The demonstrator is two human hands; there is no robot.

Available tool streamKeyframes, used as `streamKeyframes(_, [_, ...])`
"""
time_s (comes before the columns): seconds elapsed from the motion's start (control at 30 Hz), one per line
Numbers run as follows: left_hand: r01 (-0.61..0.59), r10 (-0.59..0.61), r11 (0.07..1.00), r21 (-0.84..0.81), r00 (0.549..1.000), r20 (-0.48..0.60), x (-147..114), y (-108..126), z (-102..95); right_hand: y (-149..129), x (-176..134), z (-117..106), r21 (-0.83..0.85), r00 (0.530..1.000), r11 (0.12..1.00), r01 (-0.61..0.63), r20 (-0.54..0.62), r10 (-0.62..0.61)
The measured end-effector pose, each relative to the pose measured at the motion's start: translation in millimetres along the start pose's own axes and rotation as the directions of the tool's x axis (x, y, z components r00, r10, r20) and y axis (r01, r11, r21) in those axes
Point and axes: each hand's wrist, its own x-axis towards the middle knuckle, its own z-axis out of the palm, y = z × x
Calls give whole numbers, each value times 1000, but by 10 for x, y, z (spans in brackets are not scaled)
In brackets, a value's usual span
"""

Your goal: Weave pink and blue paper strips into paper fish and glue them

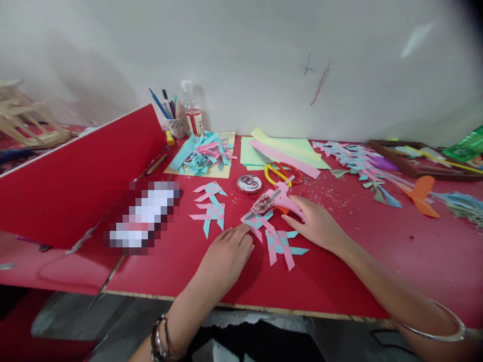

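My right hand [320, 227] is wrapped round the handle of a pink hot glue gun [268, 200]. The gun's nozzle points down and left onto a small woven paper fish [257, 221] of pink and blue strips. At that piece's left edge, my left hand [226, 255] has its fingers bent together against it; the fingertips are partly hidden. A similar woven paper fish [282, 244] lies just below the gun. Two more, an upper fish [212, 190] and a lower fish [214, 213], lie to the left.
Behind the gun are scissors [278, 172], a round tin [249, 184] and coloured paper sheets [247, 153]. Paper strips [206, 153] are heaped near a bottle [194, 118] and pen cup [175, 127]. A blurred phone [145, 216] lies left, beside a red board [86, 176]. Paper garlands [350, 158] lie right.
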Motion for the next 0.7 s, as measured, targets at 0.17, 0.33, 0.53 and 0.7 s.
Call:
streamKeyframes(0.17, [-1,1,1000,-7,1000,4,-1,4,-14,-5,-4,0,1,1000,1000,-10,17,10])
streamKeyframes(0.33, [-5,5,1000,-1,1000,1,-3,10,-19,-23,-8,-11,-12,1000,1000,-16,12,16])
streamKeyframes(0.53, [-9,9,1000,3,1000,-9,-8,-3,-8,4,-9,8,-6,1000,1000,5,1,-5])
streamKeyframes(0.7, [-20,23,998,51,998,-58,-15,16,-41,5,-8,6,-8,1000,1000,7,4,-7])
